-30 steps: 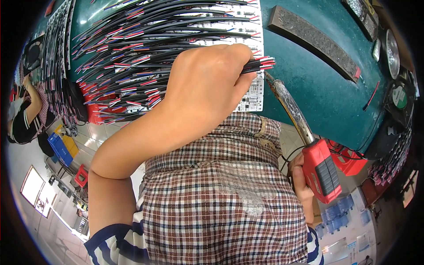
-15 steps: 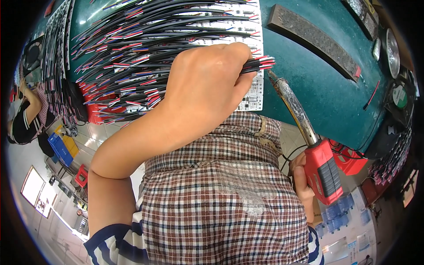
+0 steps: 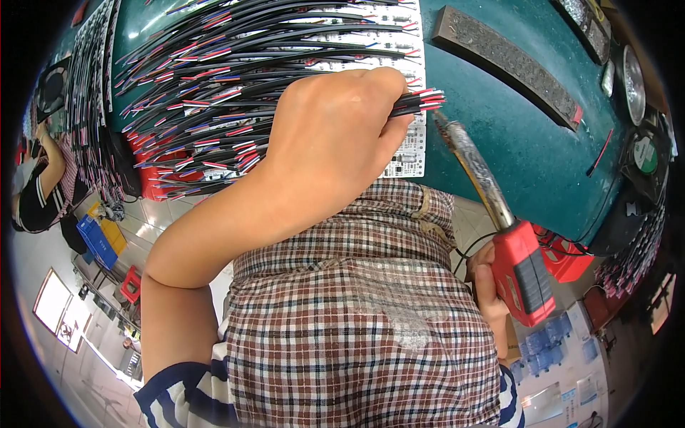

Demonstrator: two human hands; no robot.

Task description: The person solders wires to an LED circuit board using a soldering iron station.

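Green worktop (image 3: 528,146) spread out beneath black cables (image 3: 214,75)! Close to its near edge, I had the left hand (image 3: 342,135) clamped on a wire bundle (image 3: 408,105), ends poking past the white circuit panel (image 3: 407,162); the right hand (image 3: 486,282) gripped a soldering iron (image 3: 515,246), tip just beside them. Touching? I couldn't tell.

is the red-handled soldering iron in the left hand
No, the right hand holds the red-handled soldering iron, while the left hand grips a bundle of black cables.

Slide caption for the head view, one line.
Left hand grips a bundle of black cables above white circuit boards; right hand holds a red-handled soldering iron close by.
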